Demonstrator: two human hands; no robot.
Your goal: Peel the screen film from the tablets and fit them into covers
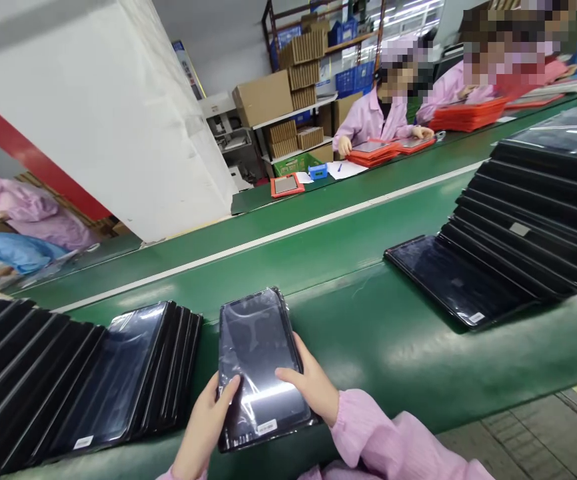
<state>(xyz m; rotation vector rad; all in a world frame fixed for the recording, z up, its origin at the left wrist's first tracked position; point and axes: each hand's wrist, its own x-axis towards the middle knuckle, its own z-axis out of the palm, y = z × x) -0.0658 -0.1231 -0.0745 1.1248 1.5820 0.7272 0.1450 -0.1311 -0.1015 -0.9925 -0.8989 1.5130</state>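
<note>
Currently, the left hand (206, 427) and right hand (308, 377) are grasping a film-wrapped black tablet (258, 353) by its long edges. Its long axis is running forward over the green conveyor belt (358, 333).

Black tablet (256, 353); green conveyor belt (348, 333) with a white stripe (268, 237); pink sleeve (383, 440).

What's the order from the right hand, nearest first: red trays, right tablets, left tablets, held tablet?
From the right hand:
1. Held tablet: touching, in the middle.
2. Left tablets: left, on the belt.
3. Right tablets: right, on the belt.
4. Red trays: far belt.
</note>
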